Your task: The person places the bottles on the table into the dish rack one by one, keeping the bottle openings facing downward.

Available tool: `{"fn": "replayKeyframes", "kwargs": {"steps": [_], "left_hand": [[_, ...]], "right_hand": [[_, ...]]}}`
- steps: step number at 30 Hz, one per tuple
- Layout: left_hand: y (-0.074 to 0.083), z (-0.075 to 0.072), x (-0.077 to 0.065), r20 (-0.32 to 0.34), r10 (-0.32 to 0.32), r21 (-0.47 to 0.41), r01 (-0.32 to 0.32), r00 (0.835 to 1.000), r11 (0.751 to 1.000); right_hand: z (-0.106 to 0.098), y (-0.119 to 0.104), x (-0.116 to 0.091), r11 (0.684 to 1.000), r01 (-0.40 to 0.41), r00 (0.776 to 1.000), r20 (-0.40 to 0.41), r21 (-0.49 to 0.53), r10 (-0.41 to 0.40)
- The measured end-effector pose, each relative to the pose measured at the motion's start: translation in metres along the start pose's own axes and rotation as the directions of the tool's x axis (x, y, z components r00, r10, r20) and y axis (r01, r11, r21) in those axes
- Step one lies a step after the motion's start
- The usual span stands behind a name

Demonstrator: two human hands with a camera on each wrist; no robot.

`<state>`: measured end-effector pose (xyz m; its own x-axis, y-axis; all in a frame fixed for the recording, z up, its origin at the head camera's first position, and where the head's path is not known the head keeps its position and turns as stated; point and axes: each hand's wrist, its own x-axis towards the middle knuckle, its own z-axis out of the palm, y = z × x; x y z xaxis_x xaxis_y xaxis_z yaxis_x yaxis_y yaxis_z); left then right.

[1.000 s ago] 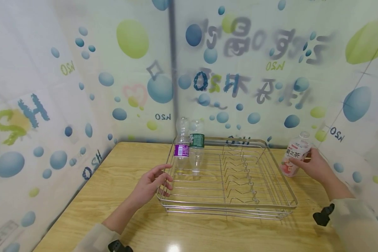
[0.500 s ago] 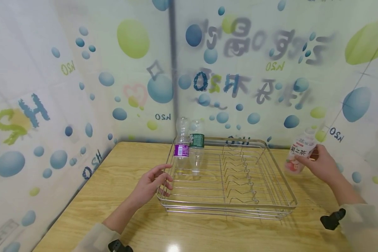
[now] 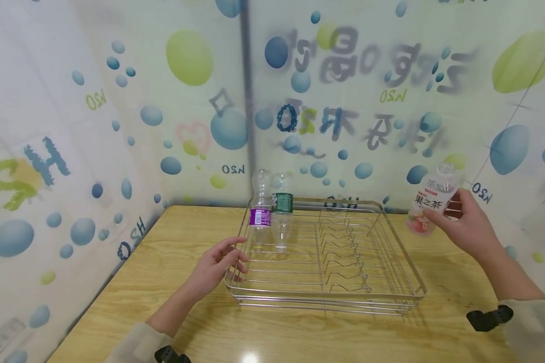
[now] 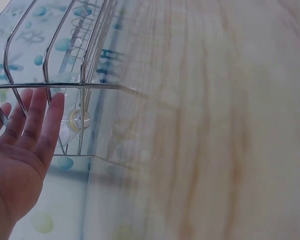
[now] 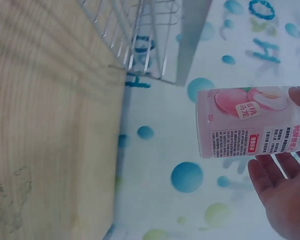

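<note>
My right hand grips a plastic drink bottle with a pink and white peach label, holding it tilted above the table, right of the wire rack. The right wrist view shows the label of this bottle beside the fingers of the hand. At the rack's left side, my left hand has relaxed fingers against the rim of the metal dish rack. In the left wrist view, the fingers of this hand lie rather straight among the wires; how firmly they touch cannot be told.
Two clear bottles stand in the rack's back left, one with a purple label, one with a green label. Wire dividers line its right half. The wooden table meets a printed curtain behind.
My right hand has lifted the peach drink bottle off the table, upward and slightly right, and tilted it further. The left hand, the rack and the two bottles in it stay put.
</note>
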<state>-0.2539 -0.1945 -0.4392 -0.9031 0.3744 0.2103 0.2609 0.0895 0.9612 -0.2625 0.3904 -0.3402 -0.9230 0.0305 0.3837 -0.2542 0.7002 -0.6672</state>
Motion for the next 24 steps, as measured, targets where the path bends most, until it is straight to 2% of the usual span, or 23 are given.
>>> {"fn": "replayKeyframes", "kwargs": {"steps": [8,13,20,24], "left_hand": [[-0.001,-0.002,0.002,0.004,0.01,0.031,-0.01,1.0,0.999],[0.001,-0.005,0.003,-0.027,0.007,0.117,-0.004,1.0,0.993],[0.013,-0.008,0.003,-0.09,0.021,0.311,0.008,0.996,0.95],[0.023,-0.009,0.006,-0.137,0.017,0.353,0.033,0.99,0.935]], "right_hand": [[0.002,-0.038,-0.004,0.998,0.059,0.998,-0.013,0.007,-0.059],[0.009,-0.056,-0.008,0.994,0.105,0.995,0.0,0.013,-0.105],[0.02,-0.073,-0.012,0.983,0.179,0.984,0.006,0.04,-0.18],[0.026,-0.082,-0.016,0.977,0.212,0.977,0.029,0.032,-0.213]]}}
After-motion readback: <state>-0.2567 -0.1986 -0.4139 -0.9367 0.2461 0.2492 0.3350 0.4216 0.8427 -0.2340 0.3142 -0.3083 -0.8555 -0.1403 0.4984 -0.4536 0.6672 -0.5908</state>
